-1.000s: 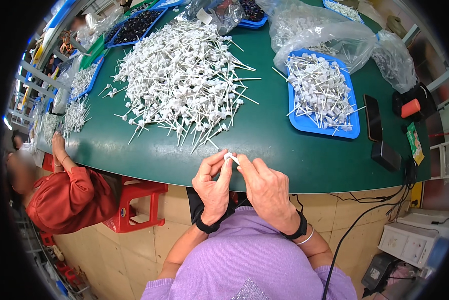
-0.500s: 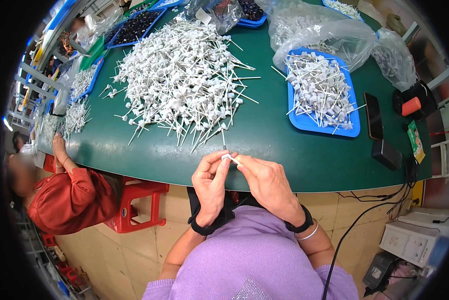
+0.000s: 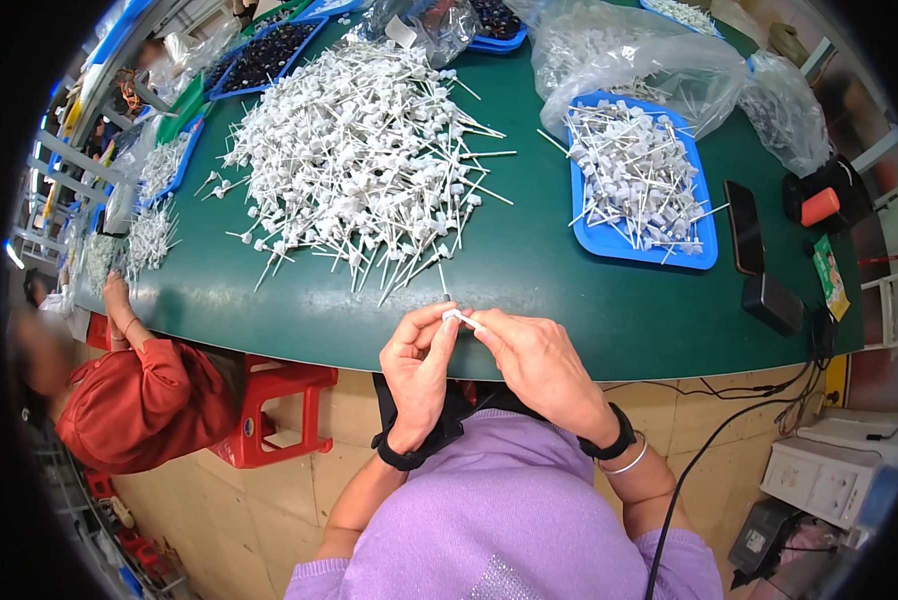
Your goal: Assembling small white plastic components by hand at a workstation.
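My left hand [image 3: 416, 372] and my right hand [image 3: 546, 372] meet over the table's near edge, both closed in a pinch. Between their fingertips is a small white plastic piece with a thin stick [image 3: 467, 320]. The left finger and thumb hold its head end, and the right fingers grip the stick. A short dark grey tip [image 3: 447, 297] shows just beyond the left fingertips; whether it belongs to the held piece I cannot tell. Beyond my hands lies a large heap of similar white stemmed pieces [image 3: 354, 165].
A blue tray [image 3: 659, 254] of white pieces stands at right, beside a phone [image 3: 743, 228] and a black box [image 3: 772, 305]. Clear plastic bags [image 3: 649, 65] and trays of dark pieces [image 3: 269, 55] lie farther back. At left, a person in red [image 3: 134, 405] sits near a red stool [image 3: 279, 405].
Both hands keep the same pinch on the white piece. The view has shifted slightly, and the right wrist sits a little farther right.
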Action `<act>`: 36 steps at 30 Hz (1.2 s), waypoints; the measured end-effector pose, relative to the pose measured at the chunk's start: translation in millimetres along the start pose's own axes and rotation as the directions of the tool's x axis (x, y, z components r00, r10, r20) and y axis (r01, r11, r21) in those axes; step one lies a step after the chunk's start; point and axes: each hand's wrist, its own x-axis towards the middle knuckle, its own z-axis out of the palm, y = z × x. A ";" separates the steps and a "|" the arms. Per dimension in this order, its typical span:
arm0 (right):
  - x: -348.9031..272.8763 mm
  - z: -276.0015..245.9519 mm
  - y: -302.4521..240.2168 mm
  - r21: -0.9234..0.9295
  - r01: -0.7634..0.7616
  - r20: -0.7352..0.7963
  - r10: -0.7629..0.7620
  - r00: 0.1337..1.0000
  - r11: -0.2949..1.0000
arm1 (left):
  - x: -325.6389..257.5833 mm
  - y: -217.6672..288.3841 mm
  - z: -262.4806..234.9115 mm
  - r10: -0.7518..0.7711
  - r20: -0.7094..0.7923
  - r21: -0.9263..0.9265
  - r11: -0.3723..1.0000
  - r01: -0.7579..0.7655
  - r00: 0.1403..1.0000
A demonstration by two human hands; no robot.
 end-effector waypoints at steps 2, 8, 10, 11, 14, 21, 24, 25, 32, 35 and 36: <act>-1.3 4.2 -0.7 -0.093 0.081 -0.069 -0.087 0.994 0.992 | -0.3 -1.7 -0.4 0.047 -0.002 0.087 0.995 -0.046 0.999; -4.2 6.7 -10.5 -0.247 0.013 -0.015 -0.018 1.000 0.969 | 0.1 0.9 -1.3 0.124 -0.009 0.300 0.947 -0.116 0.992; -2.3 5.5 -10.2 -0.234 0.021 -0.017 -0.026 1.000 0.972 | 2.5 1.3 -2.4 0.027 -0.043 0.195 0.981 -0.018 0.999; -0.7 4.4 -9.7 -0.229 0.030 -0.015 -0.034 0.999 0.973 | 3.6 0.7 -3.1 0.008 -0.050 0.159 0.987 0.000 0.999; -1.3 -7.3 -15.1 -0.248 0.055 -0.016 -0.060 0.998 0.967 | 6.2 1.4 -4.5 -0.058 -0.054 0.058 0.996 0.062 0.997; -6.3 3.6 -13.0 -0.369 0.066 -0.075 -0.100 0.992 0.927 | 10.1 6.8 -2.5 -0.148 -0.036 -0.042 0.988 0.146 0.988; -5.7 8.6 -12.8 -0.390 0.079 -0.079 -0.119 0.990 0.917 | 9.7 6.1 -3.0 -0.138 -0.034 -0.053 0.989 0.136 0.990; -5.4 9.2 -13.2 -0.395 0.083 -0.076 -0.122 0.990 0.915 | 9.4 5.8 -3.4 -0.133 -0.031 -0.057 0.990 0.131 0.991; -5.2 15.1 -10.4 -0.436 0.065 -0.057 -0.100 0.993 0.898 | 5.4 1.9 -3.4 -0.077 -0.047 0.009 0.997 0.077 0.996; -5.4 18.1 -13.1 -0.425 0.041 -0.092 -0.088 0.992 0.904 | 5.0 0.8 -3.7 -0.051 -0.062 0.085 0.995 0.056 0.997; -5.4 18.8 -14.1 -0.431 0.034 -0.095 -0.083 0.992 0.902 | 5.2 1.2 -4.3 -0.043 -0.067 0.142 0.989 0.052 0.997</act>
